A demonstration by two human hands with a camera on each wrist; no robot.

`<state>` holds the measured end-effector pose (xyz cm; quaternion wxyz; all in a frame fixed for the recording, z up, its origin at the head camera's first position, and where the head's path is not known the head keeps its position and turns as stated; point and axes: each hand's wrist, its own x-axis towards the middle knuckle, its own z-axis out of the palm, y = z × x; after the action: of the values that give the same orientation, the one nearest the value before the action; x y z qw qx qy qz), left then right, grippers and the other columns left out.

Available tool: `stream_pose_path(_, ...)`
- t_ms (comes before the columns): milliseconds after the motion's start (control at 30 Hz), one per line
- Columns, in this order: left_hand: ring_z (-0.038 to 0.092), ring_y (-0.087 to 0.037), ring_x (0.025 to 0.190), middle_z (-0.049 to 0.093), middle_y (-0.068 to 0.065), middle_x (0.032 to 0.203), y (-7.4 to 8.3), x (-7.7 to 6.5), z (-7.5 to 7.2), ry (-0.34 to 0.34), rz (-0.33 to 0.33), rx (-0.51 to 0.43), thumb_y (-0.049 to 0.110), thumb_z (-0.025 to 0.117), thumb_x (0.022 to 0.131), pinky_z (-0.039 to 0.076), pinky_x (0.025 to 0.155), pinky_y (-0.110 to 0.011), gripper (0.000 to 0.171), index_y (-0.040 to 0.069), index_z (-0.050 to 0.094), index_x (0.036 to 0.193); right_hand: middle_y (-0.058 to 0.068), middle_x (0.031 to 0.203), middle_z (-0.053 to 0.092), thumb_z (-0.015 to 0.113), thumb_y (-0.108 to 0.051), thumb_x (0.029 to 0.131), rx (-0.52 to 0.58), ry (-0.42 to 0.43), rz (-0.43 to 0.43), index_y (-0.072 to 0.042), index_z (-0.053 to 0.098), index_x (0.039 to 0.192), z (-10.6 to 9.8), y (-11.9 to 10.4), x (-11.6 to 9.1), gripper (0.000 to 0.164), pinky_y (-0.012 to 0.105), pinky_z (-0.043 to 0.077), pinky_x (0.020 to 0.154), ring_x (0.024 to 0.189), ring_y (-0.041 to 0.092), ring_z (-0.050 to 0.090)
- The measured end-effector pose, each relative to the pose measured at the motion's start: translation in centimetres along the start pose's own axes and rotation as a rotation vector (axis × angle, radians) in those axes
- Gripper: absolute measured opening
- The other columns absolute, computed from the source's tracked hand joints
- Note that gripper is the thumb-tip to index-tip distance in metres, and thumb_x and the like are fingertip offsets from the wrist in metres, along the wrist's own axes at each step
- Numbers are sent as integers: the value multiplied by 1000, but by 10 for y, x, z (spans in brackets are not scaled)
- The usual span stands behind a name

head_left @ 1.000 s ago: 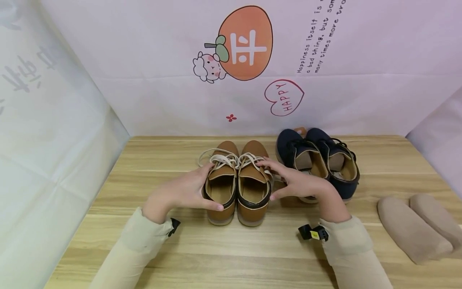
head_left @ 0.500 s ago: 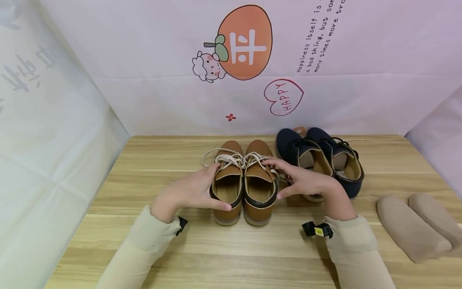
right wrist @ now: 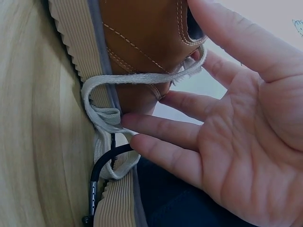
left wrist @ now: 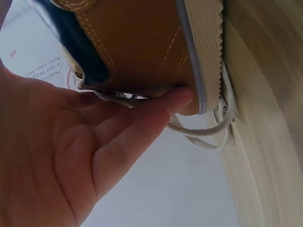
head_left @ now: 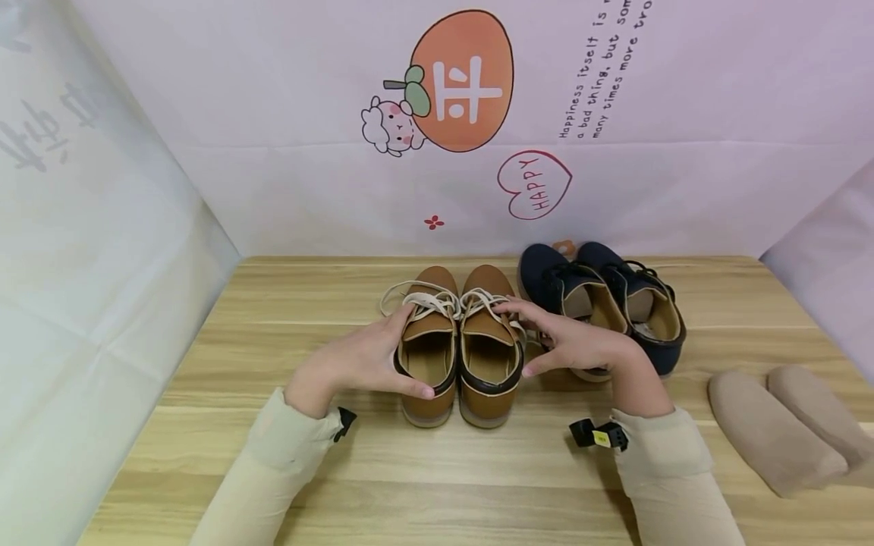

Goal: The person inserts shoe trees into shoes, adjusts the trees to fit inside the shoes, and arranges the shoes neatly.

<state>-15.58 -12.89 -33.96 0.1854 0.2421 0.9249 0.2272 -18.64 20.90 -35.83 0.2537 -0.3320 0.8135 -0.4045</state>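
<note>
Two tan lace-up shoes, the left one (head_left: 429,406) and the right one (head_left: 486,406), stand side by side in the head view, toes toward the back cloth. My left hand (head_left: 362,360) touches the left shoe's outer side, thumb stretched along its heel; in the left wrist view its fingers lie fairly straight against the brown leather (left wrist: 137,42). On the other side my right hand (head_left: 573,341) has its fingers extended at the right shoe. The right wrist view shows a loose white lace (right wrist: 128,79) by those fingertips and a black lace (right wrist: 102,161) below.
A pair of navy shoes (head_left: 542,273) stands just right of the tan pair, close to my right hand. Farther right lie two beige shoe-shaped inserts (head_left: 771,432). White printed cloth (head_left: 328,197) walls off the back of the wooden table (head_left: 451,500).
Both hands and the tan shoes have shifted a little to the right together. The navy shoes have also slid slightly right. During the last half second they barely move.
</note>
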Motion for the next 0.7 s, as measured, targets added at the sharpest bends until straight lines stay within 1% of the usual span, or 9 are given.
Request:
stream_pose_path(100, 36, -32, 146, 15, -13, 166, -4, 1, 1, -6, -2, -25, 73, 79, 64, 34, 118, -47, 140, 19, -7, 161, 13, 165, 13, 77, -24, 87, -6, -4, -7, -17, 21, 158, 1, -2, 1, 91, 69, 23, 113, 150, 42, 17)
stream_pose_path(267, 32, -31, 148, 11, -12, 167, -6, 3, 2, -7, 11, -46, 73, 79, 64, 32, 119, -46, 141, 20, -9, 160, 13, 165, 14, 77, -24, 87, -32, 2, -1, -16, 20, 158, 0, -5, 1, 92, 67, 24, 114, 150, 41, 17)
stream_pose_path(367, 29, -30, 149, 8, -10, 168, -7, 4, 2, -10, 12, -47, 73, 78, 65, 30, 120, -46, 140, 21, -10, 160, 14, 165, 14, 77, -25, 87, -52, 6, 16, -16, 20, 158, -1, -6, 0, 91, 67, 27, 112, 150, 41, 17)
stream_pose_path(567, 32, -32, 147, 8, -12, 167, -9, 5, 2, -13, 26, -42, 73, 79, 65, 31, 119, -46, 142, 21, -13, 160, 13, 165, 15, 75, -29, 89, -88, 21, 49, -19, 21, 159, -1, -10, -2, 88, 68, 35, 106, 150, 42, 20)
stream_pose_path(633, 30, -32, 148, 7, -12, 167, -9, 5, 2, -13, 34, -52, 72, 79, 65, 30, 120, -46, 141, 22, -13, 160, 13, 165, 17, 74, -30, 90, -100, 31, 55, -19, 22, 158, -1, -11, -3, 86, 63, 39, 104, 148, 42, 23)
stream_pose_path(700, 30, -31, 149, 7, -11, 167, -9, 6, 2, -13, 37, -57, 72, 79, 65, 30, 120, -46, 141, 22, -13, 160, 13, 164, 19, 73, -30, 90, -110, 42, 64, -19, 24, 158, -1, -13, -4, 84, 56, 44, 97, 144, 40, 30)
